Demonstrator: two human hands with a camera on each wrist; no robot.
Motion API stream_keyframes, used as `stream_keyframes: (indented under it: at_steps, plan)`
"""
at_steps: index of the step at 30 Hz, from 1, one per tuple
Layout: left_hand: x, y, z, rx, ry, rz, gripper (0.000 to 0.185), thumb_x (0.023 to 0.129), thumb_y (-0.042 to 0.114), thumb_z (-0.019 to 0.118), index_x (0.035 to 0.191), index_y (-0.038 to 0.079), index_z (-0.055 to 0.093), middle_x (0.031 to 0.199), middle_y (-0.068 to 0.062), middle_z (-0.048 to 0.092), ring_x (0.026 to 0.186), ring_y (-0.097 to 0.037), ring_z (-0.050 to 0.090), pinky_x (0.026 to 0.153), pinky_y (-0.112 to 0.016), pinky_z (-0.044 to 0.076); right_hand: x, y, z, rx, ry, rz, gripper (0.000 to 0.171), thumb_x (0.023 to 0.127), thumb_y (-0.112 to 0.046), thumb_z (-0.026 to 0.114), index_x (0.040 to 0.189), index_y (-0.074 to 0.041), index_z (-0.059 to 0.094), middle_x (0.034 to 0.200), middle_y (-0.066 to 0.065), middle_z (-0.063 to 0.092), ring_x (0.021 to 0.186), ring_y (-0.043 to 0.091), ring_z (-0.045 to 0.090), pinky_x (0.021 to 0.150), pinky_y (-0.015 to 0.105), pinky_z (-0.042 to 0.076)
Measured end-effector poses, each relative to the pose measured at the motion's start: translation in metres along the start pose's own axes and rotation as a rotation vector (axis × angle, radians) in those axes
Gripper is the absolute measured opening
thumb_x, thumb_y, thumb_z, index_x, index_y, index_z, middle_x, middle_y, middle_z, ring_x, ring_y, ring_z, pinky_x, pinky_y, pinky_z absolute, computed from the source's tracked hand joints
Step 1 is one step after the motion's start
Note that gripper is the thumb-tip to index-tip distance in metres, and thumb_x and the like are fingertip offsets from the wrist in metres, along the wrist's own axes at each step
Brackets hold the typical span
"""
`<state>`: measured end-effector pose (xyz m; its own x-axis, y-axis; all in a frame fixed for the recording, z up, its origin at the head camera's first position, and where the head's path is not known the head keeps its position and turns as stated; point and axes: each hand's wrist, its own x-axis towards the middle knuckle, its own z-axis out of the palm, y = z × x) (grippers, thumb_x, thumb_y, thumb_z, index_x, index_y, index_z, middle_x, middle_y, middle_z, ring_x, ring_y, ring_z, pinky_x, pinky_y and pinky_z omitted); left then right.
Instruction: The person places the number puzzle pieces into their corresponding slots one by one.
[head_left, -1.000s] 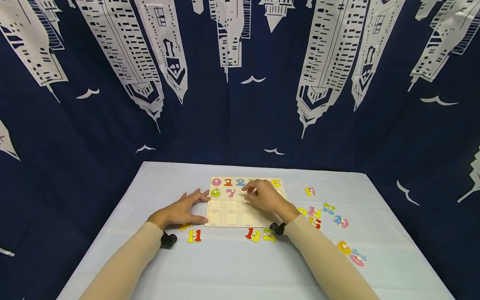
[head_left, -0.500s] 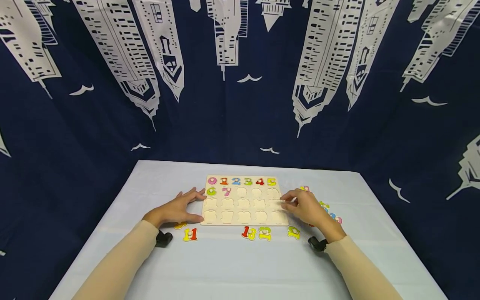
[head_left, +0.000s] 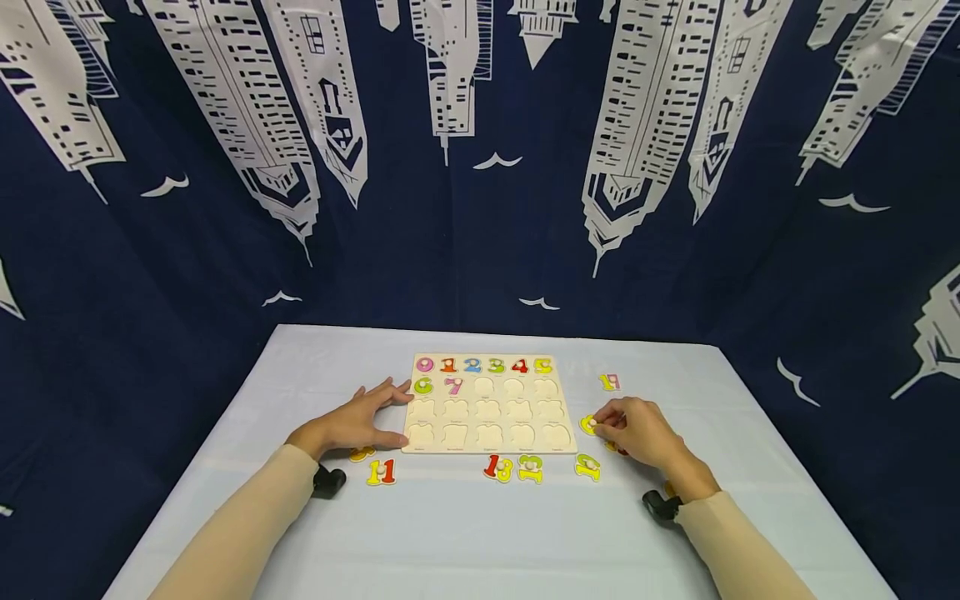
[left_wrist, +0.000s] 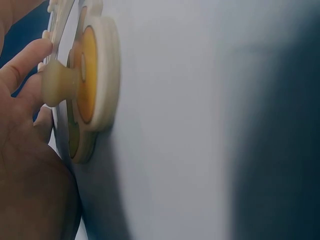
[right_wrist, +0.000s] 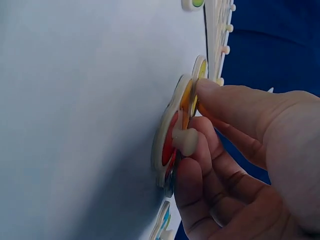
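A wooden number puzzle board [head_left: 471,452] lies mid-table. Knobbed numbers 0 to 7 sit in its upper rows; the other recesses are bare. My left hand [head_left: 356,419] spreads along the board's left edge, thumb at the lower corner and fingertips higher up. Right of the board, my right hand [head_left: 643,432] pinches a yellow number piece [head_left: 587,425] between thumb and index finger, and its figure is partly covered. In the right wrist view, a red and orange number piece [right_wrist: 170,142] with a pale knob lies close under the curled fingers.
Near the board's front edge lie a red and yellow 13 [head_left: 498,468] and green-yellow pieces [head_left: 530,469] [head_left: 587,467]. An 11 piece [head_left: 380,472] and a yellow-orange piece [head_left: 362,453] lie by my left wrist. A 19 piece [head_left: 610,382] sits farther back right.
My right hand has moved from over the board to its right side and come to the yellow number piece. The 4 it covered now shows. The left hand stays at the board's edge.
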<state>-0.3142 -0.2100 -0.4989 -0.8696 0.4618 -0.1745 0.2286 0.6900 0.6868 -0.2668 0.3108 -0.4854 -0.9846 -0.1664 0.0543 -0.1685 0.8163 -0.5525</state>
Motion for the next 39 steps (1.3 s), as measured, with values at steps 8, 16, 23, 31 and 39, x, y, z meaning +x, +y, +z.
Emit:
stream_keyframes:
  at_steps: [8, 16, 23, 31, 39]
  plan:
    - [0.000, -0.002, 0.000, -0.002, 0.000, 0.004, 0.083, 0.092, 0.044, 0.098, 0.166, 0.027, 0.062, 0.196, 0.002, 0.027, 0.187, -0.038, 0.003, 0.149, -0.071, -0.011, 0.002, -0.005, 0.006, -0.018, 0.046, -0.012, 0.008, 0.102, -0.016, 0.091, 0.104, -0.010, 0.086, 0.089, 0.000, 0.078, 0.078, 0.014, 0.064, 0.062, 0.021, 0.051]
    - [-0.001, -0.002, 0.001, 0.002, -0.010, -0.011, 0.084, 0.092, 0.046, 0.098, 0.166, 0.028, 0.061, 0.197, 0.002, 0.026, 0.187, -0.037, 0.002, 0.149, -0.071, -0.011, 0.006, -0.009, 0.010, 0.008, 0.064, -0.009, 0.007, 0.103, -0.017, 0.090, 0.106, -0.011, 0.087, 0.094, 0.001, 0.080, 0.083, 0.015, 0.064, 0.064, 0.022, 0.052]
    - [-0.001, 0.000, 0.001, 0.001, -0.008, -0.014, 0.084, 0.093, 0.046, 0.097, 0.166, 0.028, 0.061, 0.197, 0.002, 0.025, 0.187, -0.037, 0.002, 0.149, -0.071, -0.011, 0.024, -0.023, 0.012, 0.083, 0.082, -0.059, 0.011, 0.105, -0.022, 0.090, 0.113, -0.015, 0.088, 0.115, 0.006, 0.088, 0.098, 0.020, 0.080, 0.080, 0.027, 0.061]
    - [-0.003, 0.002, -0.002, 0.021, -0.007, -0.036, 0.087, 0.091, 0.049, 0.097, 0.168, 0.029, 0.060, 0.198, 0.001, 0.023, 0.187, -0.037, 0.003, 0.149, -0.070, -0.010, 0.061, -0.060, 0.034, 0.152, 0.023, -0.149, 0.007, 0.105, -0.016, 0.088, 0.110, -0.011, 0.088, 0.119, 0.011, 0.089, 0.101, 0.023, 0.085, 0.084, 0.028, 0.066]
    - [-0.003, 0.001, 0.000, -0.006, -0.004, -0.011, 0.082, 0.093, 0.044, 0.097, 0.165, 0.029, 0.061, 0.197, 0.002, 0.025, 0.187, -0.037, 0.002, 0.149, -0.070, -0.011, 0.101, -0.096, 0.067, 0.133, 0.001, -0.200, 0.006, 0.103, -0.014, 0.090, 0.104, -0.009, 0.089, 0.106, 0.005, 0.088, 0.091, 0.013, 0.075, 0.084, 0.024, 0.060]
